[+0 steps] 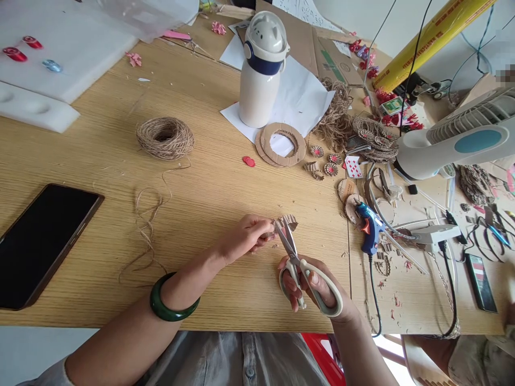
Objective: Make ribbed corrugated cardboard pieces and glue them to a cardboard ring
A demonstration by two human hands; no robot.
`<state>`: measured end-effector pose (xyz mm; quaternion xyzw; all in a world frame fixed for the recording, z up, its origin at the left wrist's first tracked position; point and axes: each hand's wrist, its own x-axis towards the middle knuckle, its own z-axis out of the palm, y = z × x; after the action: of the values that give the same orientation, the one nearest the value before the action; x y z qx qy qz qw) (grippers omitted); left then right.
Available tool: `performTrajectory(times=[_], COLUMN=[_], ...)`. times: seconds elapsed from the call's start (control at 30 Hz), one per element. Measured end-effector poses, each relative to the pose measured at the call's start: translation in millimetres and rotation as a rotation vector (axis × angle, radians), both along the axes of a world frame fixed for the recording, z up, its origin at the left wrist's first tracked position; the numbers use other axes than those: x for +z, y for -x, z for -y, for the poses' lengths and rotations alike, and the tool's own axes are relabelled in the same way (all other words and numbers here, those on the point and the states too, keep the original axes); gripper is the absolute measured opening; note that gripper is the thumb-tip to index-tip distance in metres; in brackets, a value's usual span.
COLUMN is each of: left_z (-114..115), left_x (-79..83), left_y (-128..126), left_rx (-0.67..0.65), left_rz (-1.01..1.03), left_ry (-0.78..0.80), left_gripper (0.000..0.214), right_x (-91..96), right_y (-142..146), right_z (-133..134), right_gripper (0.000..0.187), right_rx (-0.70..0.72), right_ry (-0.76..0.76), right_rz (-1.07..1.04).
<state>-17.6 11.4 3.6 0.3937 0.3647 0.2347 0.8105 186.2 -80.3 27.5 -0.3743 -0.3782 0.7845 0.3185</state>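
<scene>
Near the front of the wooden table, my left hand [247, 236] pinches a small strip of corrugated cardboard [290, 221]. My right hand [311, 284] has its thumb and fingers through the handles of a pair of scissors [295, 260] with cream grips. The blades are slightly apart and point away from me, meeting the cardboard strip just beyond my left fingertips. Part of the strip is hidden behind the blades and my fingers. Tiny cardboard scraps lie on the table nearby. A blue glue gun [370, 228] lies to the right of my right hand.
A ball of twine [165, 138] trails loose strands at left, near a large phone [46, 241]. Cardboard rings [263, 149] lie before a white bottle [259, 91]. Fluted cardboard rosettes [331, 169] and a white fan [462, 139] are at right. Another person's sleeve [483, 359] shows at lower right.
</scene>
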Motion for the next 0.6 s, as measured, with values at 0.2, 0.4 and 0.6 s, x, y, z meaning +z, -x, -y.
performTrajectory(times=[0.2,0.4,0.6], left_z=[0.1,1.5,1.8], left_x=[2.1,0.9,4.8], left_y=[-2.2,-5.3,-3.5], left_rx=[0.03,0.075,0.101], left_rz=[-0.078,-0.084,-0.067], left_ry=[-0.06,-0.074,-0.105], left_gripper=[0.032,0.032,0.035], right_x=[4.7,-5.7,3.4], right_y=[8.3,12.0,14.0], right_z=[1.8,6.9,6.9], right_gripper=[0.046,0.058,0.048], right_rx=[-0.094,-0.121,-0.138], right_ry=[-0.025,0.183,0.016], right_rz=[0.149,-0.141,0.205])
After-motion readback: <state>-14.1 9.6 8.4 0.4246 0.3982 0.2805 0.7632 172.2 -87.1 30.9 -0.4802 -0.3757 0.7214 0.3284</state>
